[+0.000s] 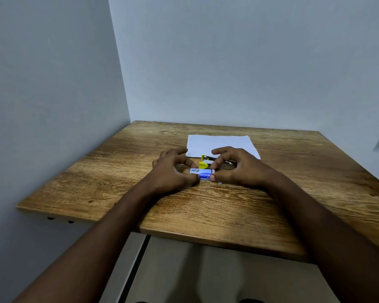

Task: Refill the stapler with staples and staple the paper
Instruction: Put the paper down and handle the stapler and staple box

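Both hands are down on the wooden table [206, 206], working a small blue staple box [202, 174] that sits on the surface around the middle, a little toward the far edge. The left hand [173, 169] pinches the box's left end between thumb and curled fingers, the other fingers arched above it. The right hand [234, 168] meets it from the other side, thumb pressed at the box's right end and fingers bent over the top, so the box is held between the two hands. Just behind the box, touching or very nearly so, lies the yellow stapler [207, 163]; its yellow end shows between the hands, while its metal part runs off under the right fingers. Whether the stapler is opened up cannot be told from here. Beyond it a white sheet of paper [219, 144] lies flat near the table's far edge, its near edge partly covered by the stapler and the fingertips.
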